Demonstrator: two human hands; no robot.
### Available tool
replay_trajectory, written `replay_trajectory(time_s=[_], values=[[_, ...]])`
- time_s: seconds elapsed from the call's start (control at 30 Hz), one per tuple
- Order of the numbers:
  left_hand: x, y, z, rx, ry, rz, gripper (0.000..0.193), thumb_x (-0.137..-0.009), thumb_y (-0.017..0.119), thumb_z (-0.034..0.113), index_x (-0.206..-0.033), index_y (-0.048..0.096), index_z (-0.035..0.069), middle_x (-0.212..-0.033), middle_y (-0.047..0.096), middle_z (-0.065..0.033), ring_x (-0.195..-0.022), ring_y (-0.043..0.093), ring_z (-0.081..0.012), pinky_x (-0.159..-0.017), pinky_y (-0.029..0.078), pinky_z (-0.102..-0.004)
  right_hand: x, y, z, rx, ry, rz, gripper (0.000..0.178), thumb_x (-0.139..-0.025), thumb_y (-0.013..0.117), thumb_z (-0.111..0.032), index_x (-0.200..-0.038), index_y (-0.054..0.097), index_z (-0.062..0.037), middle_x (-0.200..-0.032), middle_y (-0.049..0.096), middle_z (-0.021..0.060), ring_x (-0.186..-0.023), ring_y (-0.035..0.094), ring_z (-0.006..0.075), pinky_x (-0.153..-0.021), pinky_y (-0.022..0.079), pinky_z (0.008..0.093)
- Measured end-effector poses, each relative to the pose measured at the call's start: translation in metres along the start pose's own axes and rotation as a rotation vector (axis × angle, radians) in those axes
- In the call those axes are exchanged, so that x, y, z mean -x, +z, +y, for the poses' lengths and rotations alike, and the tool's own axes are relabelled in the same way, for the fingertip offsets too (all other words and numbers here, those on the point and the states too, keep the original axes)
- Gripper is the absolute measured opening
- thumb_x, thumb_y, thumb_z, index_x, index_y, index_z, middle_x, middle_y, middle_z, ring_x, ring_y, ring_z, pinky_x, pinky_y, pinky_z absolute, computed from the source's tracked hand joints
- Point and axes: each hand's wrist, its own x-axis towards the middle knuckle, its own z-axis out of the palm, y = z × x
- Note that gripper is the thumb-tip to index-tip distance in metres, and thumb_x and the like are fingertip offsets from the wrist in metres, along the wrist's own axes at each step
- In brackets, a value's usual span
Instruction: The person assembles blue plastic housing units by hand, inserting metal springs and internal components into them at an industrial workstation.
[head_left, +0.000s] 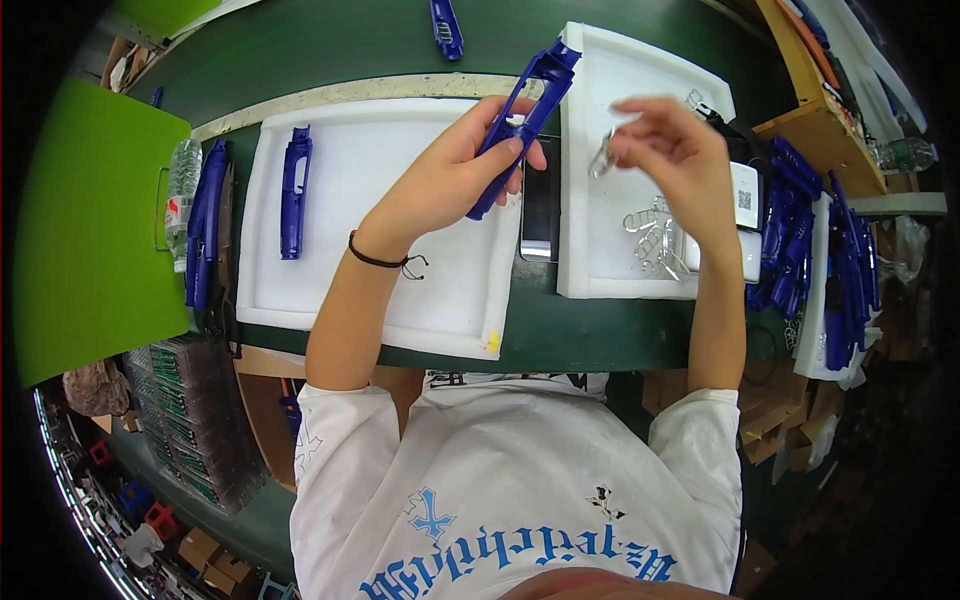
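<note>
My left hand (pixel 478 150) is closed round a long blue plastic housing (pixel 545 85) with an oblong opening, held tilted above the gap between two white foam trays. To its right, my right hand (pixel 665 140) pinches a small clear plastic piece (pixel 602 155) between thumb and fingers; motion blurs the hand a little. Below it, several similar clear pieces (pixel 655 238) lie in a loose pile in the right foam tray (pixel 600 285). One more blue housing (pixel 296 195) lies in the left foam tray (pixel 390 115).
A dark flat device (pixel 540 215) lies between the trays. White boxes (pixel 745 200) stand at the right tray's edge, with heaped blue housings (pixel 790 235) beyond. At left are a water bottle (pixel 182 200), stacked blue parts (pixel 207 225) and a green panel (pixel 90 230). Another housing (pixel 446 30) lies at the back.
</note>
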Motion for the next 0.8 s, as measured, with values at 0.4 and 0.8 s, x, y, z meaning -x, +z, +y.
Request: replay_trajectory(time_s=[0.4,0.8], values=[[0.001,0.016,-0.004,0.063,0.156,0.005,0.043,-0.107,0.052,0.014,-0.147,0.038,0.004,-0.103,0.064,-0.0069,-0.073,0.056,-0.0080,-0.063,0.049,-0.0233,-0.035,0.049,-0.012,0.211,-0.288,0.224,0.011,-0.083,0.083,-0.013,-0.089,0.077,-0.0069,-0.081,0.077,0.0013,-0.050,0.051,0.0034,-0.048,0.037,0.0197],[0.001,0.026,-0.008,0.189,0.255,0.099,0.031,-0.109,0.051,0.017,-0.136,0.044,0.005,-0.098,0.065,-0.0087,-0.064,0.056,-0.0080,-0.057,0.046,-0.0222,-0.030,0.037,-0.012,0.644,-0.414,0.055,0.048,-0.099,0.070,-0.035,-0.142,0.060,-0.0156,-0.141,0.060,0.0156,-0.100,0.068,0.0281,-0.094,0.050,0.0245]])
